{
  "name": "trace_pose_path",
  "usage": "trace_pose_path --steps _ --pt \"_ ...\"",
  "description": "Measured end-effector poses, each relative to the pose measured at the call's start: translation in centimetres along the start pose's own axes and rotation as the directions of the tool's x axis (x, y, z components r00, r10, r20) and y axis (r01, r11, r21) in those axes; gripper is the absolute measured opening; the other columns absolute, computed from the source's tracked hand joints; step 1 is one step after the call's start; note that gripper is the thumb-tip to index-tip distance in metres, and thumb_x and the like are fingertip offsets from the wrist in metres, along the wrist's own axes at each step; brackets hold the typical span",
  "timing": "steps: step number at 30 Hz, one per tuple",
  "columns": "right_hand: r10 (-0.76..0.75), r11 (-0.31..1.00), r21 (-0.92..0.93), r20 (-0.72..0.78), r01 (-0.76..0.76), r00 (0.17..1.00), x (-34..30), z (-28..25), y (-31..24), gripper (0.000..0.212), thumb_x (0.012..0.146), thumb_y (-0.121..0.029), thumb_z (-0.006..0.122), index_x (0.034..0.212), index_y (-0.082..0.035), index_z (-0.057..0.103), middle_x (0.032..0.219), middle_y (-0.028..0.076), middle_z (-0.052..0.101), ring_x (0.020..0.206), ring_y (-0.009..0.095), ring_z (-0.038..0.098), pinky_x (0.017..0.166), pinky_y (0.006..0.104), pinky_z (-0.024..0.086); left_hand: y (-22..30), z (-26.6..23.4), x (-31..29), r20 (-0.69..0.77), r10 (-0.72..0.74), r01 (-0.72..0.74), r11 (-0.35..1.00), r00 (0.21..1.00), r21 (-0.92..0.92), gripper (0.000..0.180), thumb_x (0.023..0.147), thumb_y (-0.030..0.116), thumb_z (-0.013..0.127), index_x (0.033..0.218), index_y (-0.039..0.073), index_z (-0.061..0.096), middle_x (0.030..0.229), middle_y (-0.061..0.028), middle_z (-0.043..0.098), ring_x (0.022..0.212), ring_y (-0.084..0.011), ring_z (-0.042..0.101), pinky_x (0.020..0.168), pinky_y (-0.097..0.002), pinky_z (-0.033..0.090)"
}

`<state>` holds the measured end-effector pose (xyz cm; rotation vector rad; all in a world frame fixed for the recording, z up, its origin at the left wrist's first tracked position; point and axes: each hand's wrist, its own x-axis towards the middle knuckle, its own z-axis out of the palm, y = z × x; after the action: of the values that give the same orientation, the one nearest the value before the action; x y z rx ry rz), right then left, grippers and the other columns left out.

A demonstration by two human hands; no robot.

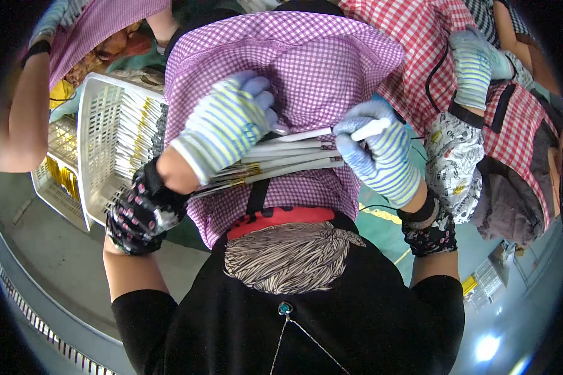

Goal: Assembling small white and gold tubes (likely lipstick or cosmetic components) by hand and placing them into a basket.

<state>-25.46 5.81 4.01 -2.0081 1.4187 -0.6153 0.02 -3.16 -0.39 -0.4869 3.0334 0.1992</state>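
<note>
My left hand (pixel 228 119), in a striped knit glove with bluish fingertips, is closed around the left end of a slim white rod (pixel 306 134). The rod's dark right tip reaches the fingers of my right hand (pixel 381 153). That hand, gloved alike, is closed on a short white cylindrical piece (pixel 369 129), angled up to the right. Below the hands, several slim white rods with gold bands (pixel 288 164) lie side by side across the purple checked apron (pixel 313 78) on my lap. My left wrist hides part of their left ends.
A white plastic basket (pixel 94 125) filled with similar white rods stands at my left, beside another basket (pixel 62 181) with yellow items. Co-workers sit close by; a gloved hand (pixel 475 65) is at the right and another (pixel 50 22) at upper left.
</note>
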Motion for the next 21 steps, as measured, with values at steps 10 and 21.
trace_pose_path --steps 10,21 --pt "0.506 0.39 0.907 -0.07 -0.155 0.86 1.7 0.0 -3.7 0.025 0.103 -0.023 0.054 0.104 0.0 0.064 0.075 0.005 0.068 0.059 0.007 0.062 0.056 0.0206 0.05 1.0 -4.5 -4.4 -0.223 -0.377 0.162 0.759 0.899 -0.63 0.02 0.082 0.024 0.075 0.091 0.008 0.069 0.083 -0.0076 0.072 0.072 -0.0289 0.068 0.064 -0.0393 0.052" --pt "0.383 0.529 0.846 -0.164 -0.07 0.909 2.3 2.2 -4.0 0.019 0.102 -0.015 0.053 0.107 0.001 0.063 0.082 0.007 0.07 0.068 0.012 0.067 0.069 0.0264 0.055 2.5 -4.4 -6.1 -0.152 -0.424 0.22 0.706 0.893 -0.673 0.021 0.083 0.021 0.074 0.098 0.007 0.069 0.084 -0.0068 0.071 0.07 -0.0281 0.066 0.065 -0.0379 0.052"
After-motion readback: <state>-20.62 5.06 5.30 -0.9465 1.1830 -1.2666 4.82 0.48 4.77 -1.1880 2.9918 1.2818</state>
